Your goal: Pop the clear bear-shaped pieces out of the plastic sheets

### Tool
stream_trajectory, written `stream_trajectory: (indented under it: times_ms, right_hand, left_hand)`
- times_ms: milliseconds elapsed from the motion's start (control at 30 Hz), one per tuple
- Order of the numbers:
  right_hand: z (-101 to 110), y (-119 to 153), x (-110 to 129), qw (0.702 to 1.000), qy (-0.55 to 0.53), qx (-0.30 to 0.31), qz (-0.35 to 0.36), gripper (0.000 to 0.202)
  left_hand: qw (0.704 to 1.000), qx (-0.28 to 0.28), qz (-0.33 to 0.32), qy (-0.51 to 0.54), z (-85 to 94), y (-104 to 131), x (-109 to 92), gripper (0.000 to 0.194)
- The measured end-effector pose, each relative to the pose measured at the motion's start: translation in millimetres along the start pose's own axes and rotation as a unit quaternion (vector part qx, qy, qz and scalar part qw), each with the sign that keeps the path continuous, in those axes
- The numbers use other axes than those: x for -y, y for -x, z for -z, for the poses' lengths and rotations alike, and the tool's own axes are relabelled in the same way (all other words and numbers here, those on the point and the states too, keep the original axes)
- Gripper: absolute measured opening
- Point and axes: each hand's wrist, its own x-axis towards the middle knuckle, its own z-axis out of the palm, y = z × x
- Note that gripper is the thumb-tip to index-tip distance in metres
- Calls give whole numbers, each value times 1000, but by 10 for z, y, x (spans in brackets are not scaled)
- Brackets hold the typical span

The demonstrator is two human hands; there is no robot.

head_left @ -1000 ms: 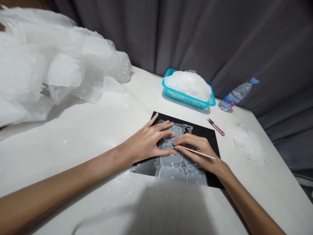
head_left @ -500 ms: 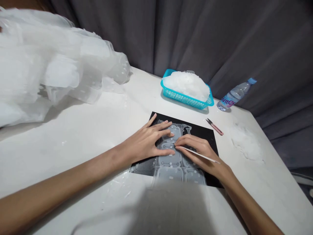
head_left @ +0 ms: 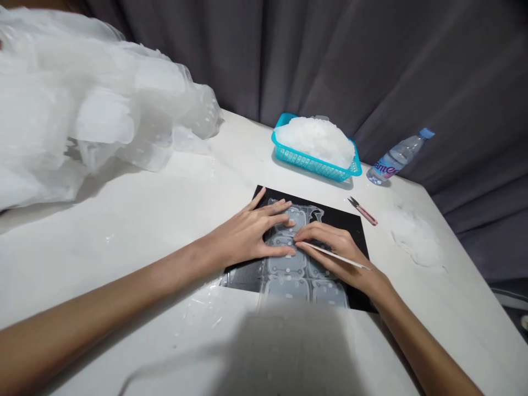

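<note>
A translucent moulded sheet (head_left: 287, 289) with rounded rectangular panels lies on a black mat (head_left: 345, 215). My left hand (head_left: 258, 228) rests spread over the sheet's left side, fingers apart and pressing on it. In my right hand (head_left: 340, 250) a thin white stick-like tool (head_left: 336, 256) is pinched like a pen. Its tip end is hidden at my fingertips, which touch the sheet near its middle, just right of my left thumb and index finger. What kind of tool it is I cannot make out.
A blue basket (head_left: 313, 163) heaped with white pieces stands at the back. Right of it are a water bottle (head_left: 388, 165), small thread snips (head_left: 363, 211) and a pile of clear scraps (head_left: 416, 236). Large bags of translucent plastic (head_left: 103, 104) fill the left rear of the white table (head_left: 144, 220).
The whole view has shifted very slightly. Both hands keep nearly the same place on the sheet, and the white tool stays in my right hand.
</note>
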Motion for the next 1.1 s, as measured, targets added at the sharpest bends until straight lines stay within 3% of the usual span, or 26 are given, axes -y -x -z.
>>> stream_trajectory:
  times_ms: [233, 400, 867, 967, 1100]
  right_hand:
    - [69, 28, 23, 998, 57, 15, 10, 15]
    - [79, 49, 6, 999, -1, -39, -20, 10]
    - [-8, -7, -32, 998, 54, -12, 21, 12]
    - [-38, -21, -58, 990, 130, -2, 63, 14]
    - [-109, -33, -100, 970, 231, -11, 78, 24]
  left_hand:
    - [1000, -3, 4, 5, 10, 0, -7, 65]
    - [1000, 0, 3, 17, 18, -15, 11, 67]
    - [1000, 15, 4, -17, 8, -26, 26, 69]
    - [999, 14, -1, -35, 13, 2, -45, 62]
    - [992, -57, 51, -99, 9, 82, -319, 45]
